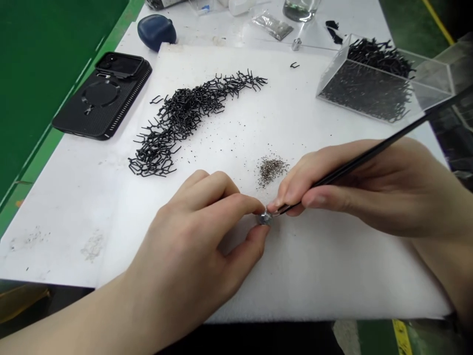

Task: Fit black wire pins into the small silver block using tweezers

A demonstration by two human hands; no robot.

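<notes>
Pinching a small silver piece [265,218] between thumb and forefinger, just lower right of the frame's centre, the left hand [195,227] is partly curled; the right hand [380,190] grips a slim black tool [391,138] — tip down-left beside the silver piece, long axis slanting up to the right edge.

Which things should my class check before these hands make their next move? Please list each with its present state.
1. Small metal part gripped by the left hand: ok, between thumb and finger.
2. Black tool secure in the right hand: ok, held like a pen.
3. Tool tip touching the metal part: cannot tell; too small to see clearly.
4. Fine specks all gathered: not ok; some lie scattered outside the pile.
5. Black forked pieces clear of both hands: ok, heaped beyond the left hand.
</notes>
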